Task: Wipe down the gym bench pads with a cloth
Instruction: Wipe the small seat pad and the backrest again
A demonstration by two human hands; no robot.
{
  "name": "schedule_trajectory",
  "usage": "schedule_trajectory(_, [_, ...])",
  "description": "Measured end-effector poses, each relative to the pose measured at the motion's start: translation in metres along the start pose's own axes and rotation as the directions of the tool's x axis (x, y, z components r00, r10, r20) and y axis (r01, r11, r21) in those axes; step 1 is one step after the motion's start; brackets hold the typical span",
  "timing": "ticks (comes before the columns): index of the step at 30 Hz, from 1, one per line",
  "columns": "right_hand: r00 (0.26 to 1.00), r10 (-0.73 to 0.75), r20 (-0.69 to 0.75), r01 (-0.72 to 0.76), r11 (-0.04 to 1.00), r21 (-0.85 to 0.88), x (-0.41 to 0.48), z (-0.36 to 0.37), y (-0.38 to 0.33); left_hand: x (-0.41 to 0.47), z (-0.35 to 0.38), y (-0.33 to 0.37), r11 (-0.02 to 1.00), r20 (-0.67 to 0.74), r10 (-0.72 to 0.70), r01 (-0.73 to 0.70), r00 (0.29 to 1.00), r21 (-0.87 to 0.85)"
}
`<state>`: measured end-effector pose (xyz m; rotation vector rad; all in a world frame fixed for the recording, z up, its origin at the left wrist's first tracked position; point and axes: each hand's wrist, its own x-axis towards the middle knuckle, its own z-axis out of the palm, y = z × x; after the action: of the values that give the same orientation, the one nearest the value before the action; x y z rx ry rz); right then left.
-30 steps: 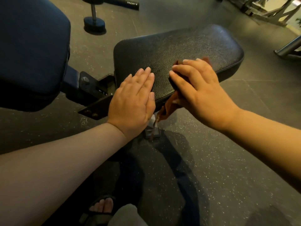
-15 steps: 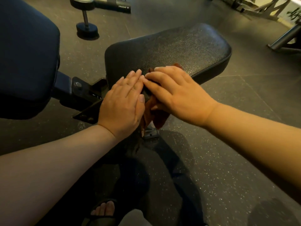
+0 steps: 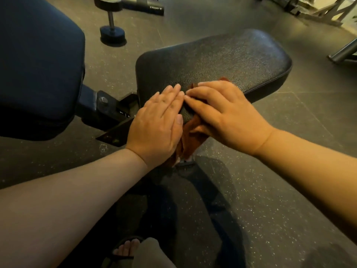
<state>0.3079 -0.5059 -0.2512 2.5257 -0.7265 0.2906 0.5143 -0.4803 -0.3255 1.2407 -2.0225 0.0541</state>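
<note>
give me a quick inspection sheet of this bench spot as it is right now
surface: black seat pad, textured, its near edge under both hands
job's things: rust-brown cloth on the seat pad, hanging over the near edge; dark blue back pad at left, no hand on it
clutter: dumbbell standing on the floor beyond the bench
grippers: left hand flat on the seat pad's corner; right hand presses the cloth with straight fingers
cables: nothing seen
surroundings: metal frames top right; sandalled foot at the bottom
</note>
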Motion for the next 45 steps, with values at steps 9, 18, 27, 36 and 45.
schedule_trajectory(9, [0.984,0.155,-0.087,-0.154,0.988,0.02,-0.003,0.01,-0.01,-0.001,0.003,0.008,0.999,-0.029,-0.043,0.043,0.999,-0.005])
schedule_trajectory(18, [0.992,0.094,-0.086,-0.092,0.996,0.017,-0.027,-0.008,0.044,0.0,0.003,0.002,1.0,-0.049,0.009,-0.009,0.999,-0.007])
schedule_trajectory(27, [0.997,0.06,-0.05,-0.059,0.998,0.022,-0.003,0.002,0.0,0.0,0.002,0.001,1.0,0.004,-0.008,0.008,1.0,-0.024])
schedule_trajectory(36, [0.966,0.246,-0.082,-0.246,0.969,0.02,-0.012,0.005,0.0,0.0,0.007,0.008,1.0,-0.064,-0.03,0.03,0.998,-0.005])
schedule_trajectory(45, [0.999,0.045,-0.018,-0.045,0.999,0.019,-0.02,-0.005,0.017,0.0,0.003,-0.002,0.999,-0.04,0.037,-0.038,0.999,-0.027])
